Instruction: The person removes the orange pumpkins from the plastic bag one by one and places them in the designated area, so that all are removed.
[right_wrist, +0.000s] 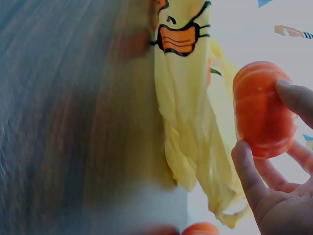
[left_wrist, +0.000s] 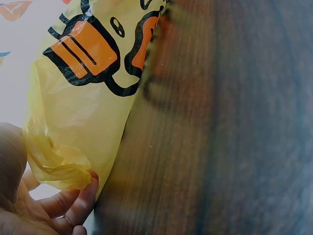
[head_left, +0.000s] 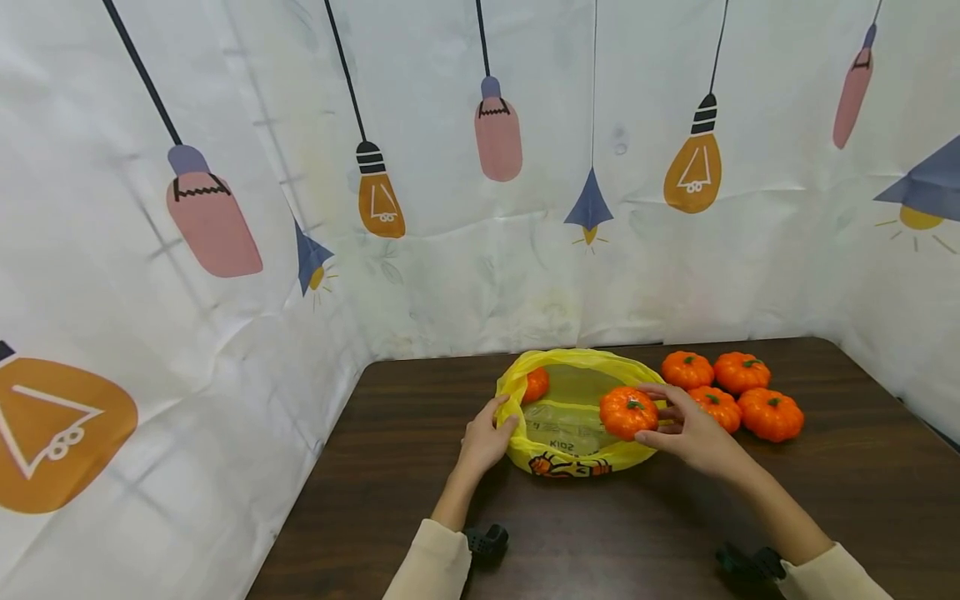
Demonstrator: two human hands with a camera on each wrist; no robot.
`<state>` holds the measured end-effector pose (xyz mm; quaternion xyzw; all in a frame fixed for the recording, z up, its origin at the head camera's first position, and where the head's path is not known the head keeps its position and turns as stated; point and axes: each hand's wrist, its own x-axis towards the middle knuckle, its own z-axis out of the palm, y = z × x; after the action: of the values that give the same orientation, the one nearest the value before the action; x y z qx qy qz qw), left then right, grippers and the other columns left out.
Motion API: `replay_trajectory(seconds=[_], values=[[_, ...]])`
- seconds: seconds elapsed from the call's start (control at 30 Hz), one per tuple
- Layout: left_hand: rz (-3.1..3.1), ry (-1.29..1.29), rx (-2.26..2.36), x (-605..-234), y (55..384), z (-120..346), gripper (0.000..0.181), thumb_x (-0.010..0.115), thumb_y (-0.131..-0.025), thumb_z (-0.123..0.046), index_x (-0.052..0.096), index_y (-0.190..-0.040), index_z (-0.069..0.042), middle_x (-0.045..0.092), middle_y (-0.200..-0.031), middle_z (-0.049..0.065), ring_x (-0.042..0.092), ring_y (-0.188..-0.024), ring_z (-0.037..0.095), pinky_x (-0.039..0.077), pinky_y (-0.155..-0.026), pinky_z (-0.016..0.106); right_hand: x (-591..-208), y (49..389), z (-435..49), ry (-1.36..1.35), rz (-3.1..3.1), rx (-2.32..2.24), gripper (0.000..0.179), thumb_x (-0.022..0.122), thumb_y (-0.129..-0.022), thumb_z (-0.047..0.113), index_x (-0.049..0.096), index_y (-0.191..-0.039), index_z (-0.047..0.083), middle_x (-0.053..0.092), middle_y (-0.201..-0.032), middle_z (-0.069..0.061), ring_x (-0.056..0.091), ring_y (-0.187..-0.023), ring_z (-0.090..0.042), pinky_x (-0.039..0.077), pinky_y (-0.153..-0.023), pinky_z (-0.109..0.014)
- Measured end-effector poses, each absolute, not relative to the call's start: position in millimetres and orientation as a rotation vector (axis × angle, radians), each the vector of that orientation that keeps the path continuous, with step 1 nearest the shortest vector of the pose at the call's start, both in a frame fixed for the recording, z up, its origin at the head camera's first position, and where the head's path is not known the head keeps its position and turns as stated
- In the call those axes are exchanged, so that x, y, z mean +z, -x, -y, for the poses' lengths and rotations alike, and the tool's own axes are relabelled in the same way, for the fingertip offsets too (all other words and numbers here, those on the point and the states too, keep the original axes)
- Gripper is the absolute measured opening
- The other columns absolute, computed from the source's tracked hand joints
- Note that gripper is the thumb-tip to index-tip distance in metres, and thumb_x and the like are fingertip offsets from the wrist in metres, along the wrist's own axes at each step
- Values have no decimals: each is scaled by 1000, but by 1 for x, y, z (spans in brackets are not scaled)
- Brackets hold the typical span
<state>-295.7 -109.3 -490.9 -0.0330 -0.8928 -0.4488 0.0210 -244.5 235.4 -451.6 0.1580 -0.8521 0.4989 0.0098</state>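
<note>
Hands apart, one on each side of the yellow bag [head_left: 630, 456]. Left hand [head_left: 483, 442] pinches the bag's rim on its side. Right hand [head_left: 693, 433] grips an orange pumpkin [head_left: 621, 412] between thumb and fingers, held up over the near-right part of the bag's open mouth. Second pumpkin [head_left: 536, 385] is inside the bag, just past the left hand's fingers. Four more pumpkins [head_left: 771, 414] clustered on the brown table [head_left: 375, 467], beyond and right of the right hand.
</note>
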Motion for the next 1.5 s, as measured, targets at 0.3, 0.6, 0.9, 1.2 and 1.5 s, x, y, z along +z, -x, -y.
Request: replay_trajectory(seconds=[0.3, 0.6, 0.9, 1.2, 1.5], values=[[2782, 118, -1396, -491, 296, 113, 48, 58, -103, -37, 53, -149, -24, 54, -152, 16, 52, -135, 45, 38, -103, 74, -438, 239, -251, -516, 2676, 1559, 70, 75, -94, 28, 40, -153, 12, 43, -152, -22, 55, -127, -47, 58, -84, -31], [2785, 117, -1397, -493, 298, 116, 49, 58, -103, -37, 52, -150, -24, 52, -154, 16, 50, -137, 46, 41, -103, 71, -432, 240, -272, -512, 2702, 1484, 70, 74, -96, 26, 38, -154, 10, 41, -152, -20, 53, -126, -46, 54, -87, -21], [2778, 96, -1395, -492, 296, 118, 49, 58, -103, -37, 52, -150, -25, 53, -153, 16, 52, -135, 45, 43, -102, 69, -427, 242, -285, -502, 2705, 1444, 71, 72, -97, 25, 37, -155, 9, 35, -158, -23, 50, -131, -51, 54, -92, -24], [2774, 105, -1390, -492, 296, 117, 48, 58, -104, -36, 52, -150, -24, 52, -154, 15, 51, -136, 46, 41, -102, 72, -421, 238, -300, -471, 2721, 1426, 72, 71, -97, 26, 35, -157, 11, 34, -157, -21, 45, -134, -52, 47, -87, -10], [2778, 100, -1393, -491, 297, 113, 48, 58, -103, -36, 53, -149, -24, 54, -151, 17, 54, -134, 45, 41, -102, 72, -418, 236, -316, -455, 2743, 1326, 69, 70, -98, 24, 36, -156, 8, 35, -155, -23, 47, -130, -53, 53, -84, -21]])
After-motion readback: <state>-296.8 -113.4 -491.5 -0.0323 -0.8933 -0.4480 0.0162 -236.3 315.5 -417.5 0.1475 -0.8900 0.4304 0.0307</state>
